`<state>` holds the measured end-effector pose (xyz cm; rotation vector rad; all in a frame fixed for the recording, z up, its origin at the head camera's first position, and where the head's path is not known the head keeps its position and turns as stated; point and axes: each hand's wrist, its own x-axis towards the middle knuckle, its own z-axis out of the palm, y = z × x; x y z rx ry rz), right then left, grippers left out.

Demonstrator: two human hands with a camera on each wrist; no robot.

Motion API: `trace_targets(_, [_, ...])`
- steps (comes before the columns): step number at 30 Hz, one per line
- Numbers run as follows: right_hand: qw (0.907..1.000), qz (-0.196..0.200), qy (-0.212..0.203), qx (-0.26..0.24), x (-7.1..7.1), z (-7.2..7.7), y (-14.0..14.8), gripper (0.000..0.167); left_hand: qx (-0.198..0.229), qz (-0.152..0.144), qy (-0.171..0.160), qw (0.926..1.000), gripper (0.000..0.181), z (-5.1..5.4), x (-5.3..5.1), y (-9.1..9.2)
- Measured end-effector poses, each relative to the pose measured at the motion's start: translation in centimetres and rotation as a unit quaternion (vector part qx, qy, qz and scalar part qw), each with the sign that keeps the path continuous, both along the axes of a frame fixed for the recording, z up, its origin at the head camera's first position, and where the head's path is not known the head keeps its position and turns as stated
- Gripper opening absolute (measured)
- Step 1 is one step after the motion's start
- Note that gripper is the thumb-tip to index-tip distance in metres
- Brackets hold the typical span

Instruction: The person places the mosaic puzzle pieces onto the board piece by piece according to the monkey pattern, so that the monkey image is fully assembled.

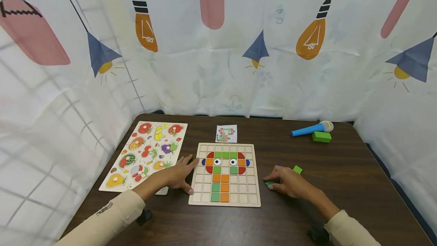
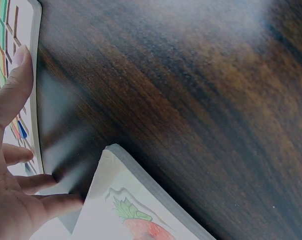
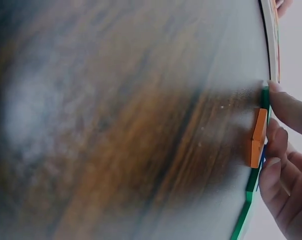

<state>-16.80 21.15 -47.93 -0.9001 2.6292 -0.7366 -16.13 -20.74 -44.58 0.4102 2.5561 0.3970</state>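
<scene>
A pale wooden grid board [image 1: 240, 193] lies on the table, with red, green, orange and blue pieces and two eye pieces set in its squares. Spread along its left edge, my left hand [image 1: 179, 172] touches the rim with thumb and fingertips. My right hand [image 1: 288, 181], right of the board, pinches a green tile [image 1: 269, 183] at table level between thumb and fingers. In the right wrist view, an orange tile [image 3: 257, 140] lies by the curled fingers; the hand hides it in the head view. Behind the knuckles lies another green tile [image 1: 297, 169].
Left of the board is a fruit puzzle board [image 1: 150, 124], its corner close to my left hand. A small pattern card [image 1: 226, 134] lies beyond the grid. At the back right are a blue toy microphone [image 1: 308, 130] and a green block [image 1: 321, 137]. Curtains surround the table.
</scene>
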Motion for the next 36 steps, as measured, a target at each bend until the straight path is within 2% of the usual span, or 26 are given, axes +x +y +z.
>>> trace_targets(8, [0.9997,0.014,0.019,-0.01,0.15,-0.19,0.17,0.022,-0.006,-0.001,0.0,1.0,0.109,0.18,-0.06,0.13])
trace_targets(19, [0.9993,0.013,0.034,0.007,0.16,-0.21,0.14,0.016,-0.003,0.001,0.0,1.0,0.109,0.22,0.06,0.18])
trace_targets(24, [0.9986,0.013,0.05,0.013,0.21,-0.36,0.12,0.019,-0.005,0.003,-0.001,1.0,0.108,0.18,0.11,0.1])
trace_targets(29, [0.999,0.007,0.043,0.014,0.32,-0.23,0.27,0.027,-0.005,0.001,0.001,1.0,0.108,0.09,0.13,0.02])
trace_targets(36, [0.9988,-0.008,0.045,0.015,0.46,-0.15,0.42,0.029,-0.005,0.0,-0.002,1.0,0.109,0.1,0.0,0.06])
